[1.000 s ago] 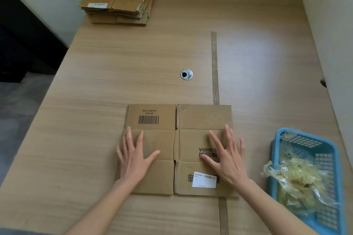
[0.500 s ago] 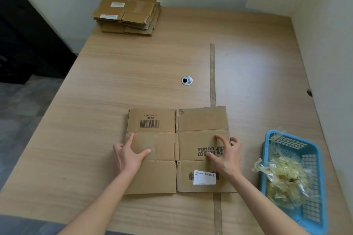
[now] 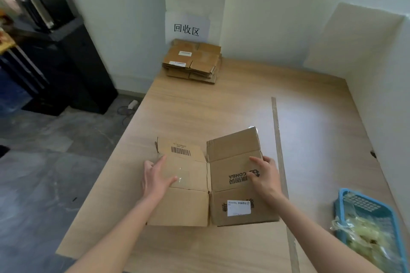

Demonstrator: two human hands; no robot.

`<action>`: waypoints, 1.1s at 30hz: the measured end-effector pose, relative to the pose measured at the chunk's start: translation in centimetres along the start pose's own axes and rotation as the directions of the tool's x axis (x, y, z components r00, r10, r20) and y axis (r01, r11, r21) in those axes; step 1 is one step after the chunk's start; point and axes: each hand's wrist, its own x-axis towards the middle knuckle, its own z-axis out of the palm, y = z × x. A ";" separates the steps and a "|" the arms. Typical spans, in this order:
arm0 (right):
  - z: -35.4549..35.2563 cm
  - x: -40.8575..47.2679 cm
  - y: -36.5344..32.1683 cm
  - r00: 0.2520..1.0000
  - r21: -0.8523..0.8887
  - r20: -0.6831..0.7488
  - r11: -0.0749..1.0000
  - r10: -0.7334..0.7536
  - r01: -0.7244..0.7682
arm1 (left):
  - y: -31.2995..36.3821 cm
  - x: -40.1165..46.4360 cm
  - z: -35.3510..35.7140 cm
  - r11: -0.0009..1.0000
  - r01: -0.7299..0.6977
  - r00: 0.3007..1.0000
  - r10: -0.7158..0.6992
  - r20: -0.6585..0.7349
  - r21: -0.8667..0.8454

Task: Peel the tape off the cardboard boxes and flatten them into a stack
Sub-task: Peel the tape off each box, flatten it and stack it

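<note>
Between the hands, the flattened box [image 3: 213, 182] is lifted off the table [image 3: 221, 104], left hand [image 3: 155, 176] grasping its left edge, right hand [image 3: 264, 175] its right edge; light, stiff yet hinged at its creases, it is best held by both edges. A second ago it lay flat under spread palms; the stack [image 3: 194, 61] lies far ahead

Flattened box held at the table's near middle, stack at the far left corner.

The flattened box [image 3: 210, 182] sits near the front of the table [image 3: 221, 113], the left hand [image 3: 155, 176] gripping its left edge and the right hand [image 3: 264, 175] its right edge. The stack [image 3: 193, 61] lies well behind it against the wall, under a paper sign [image 3: 186, 29]. A basket [image 3: 346, 197] holding peeled tape [image 3: 363, 232] stands at the right front, and a strip [image 3: 280, 157] runs front to back just right of the box.
</note>
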 end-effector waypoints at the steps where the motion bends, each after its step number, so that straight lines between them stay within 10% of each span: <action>1: 0.5 -0.2 -2.0 1.000 -0.002 -0.011 1.000 -0.007 0.007 | -0.9 0.7 -1.8 1.000 -0.016 1.000 0.016 -0.006 -0.004; 15: 8.5 -0.9 -27.4 0.980 0.036 -0.142 0.989 -0.139 0.146 | -9.8 10.9 -26.7 0.967 -0.234 0.963 0.245 -0.112 0.100; 33: 17.7 16.2 -40.4 0.972 0.109 -0.233 0.994 0.015 0.011 | -7.3 36.4 -34.0 0.877 -0.369 0.923 0.385 0.010 0.307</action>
